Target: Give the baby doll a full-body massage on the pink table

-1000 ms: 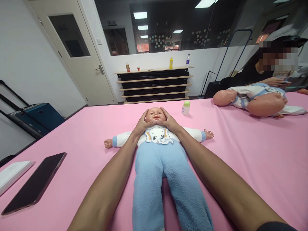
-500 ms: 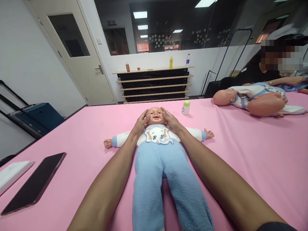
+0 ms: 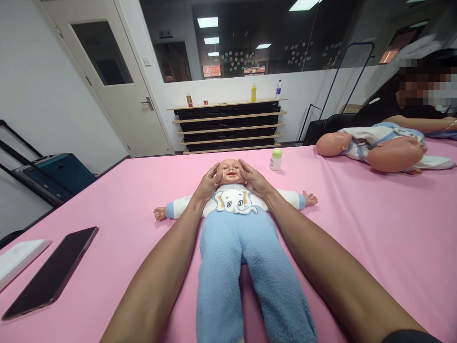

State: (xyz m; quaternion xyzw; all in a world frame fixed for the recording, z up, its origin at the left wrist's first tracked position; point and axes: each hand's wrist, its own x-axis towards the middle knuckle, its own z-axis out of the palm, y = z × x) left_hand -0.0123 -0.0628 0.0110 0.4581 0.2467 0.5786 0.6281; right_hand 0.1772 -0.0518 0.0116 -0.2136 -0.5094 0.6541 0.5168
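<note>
A baby doll [image 3: 235, 238] lies on its back, face up, arms spread sideways. It wears a white top with an elephant's face on the chest and fluffy light blue trousers. My left hand [image 3: 208, 183] cups one side of its head, thumb on the cheek. Against the other side, my right hand [image 3: 254, 178] curves round the head, its thumb also near the cheek. Between them the doll's face shows; the back of its head is hidden. To the right of my right hand stands a small white jar [image 3: 275, 160] with a green lid.
Pink cloth [image 3: 357, 228] covers the table. At left lie a dark phone [image 3: 52, 271] and a white box [image 3: 19, 259]. Another doll [image 3: 391, 155] lies at far right, beside a seated person [image 3: 382, 107]. Behind are a bottle-topped shelf [image 3: 228, 116] and a suitcase [image 3: 53, 176].
My hands stay on the doll's head with no clear movement. At the far right, the other person has leaned and their forearm has shifted.
</note>
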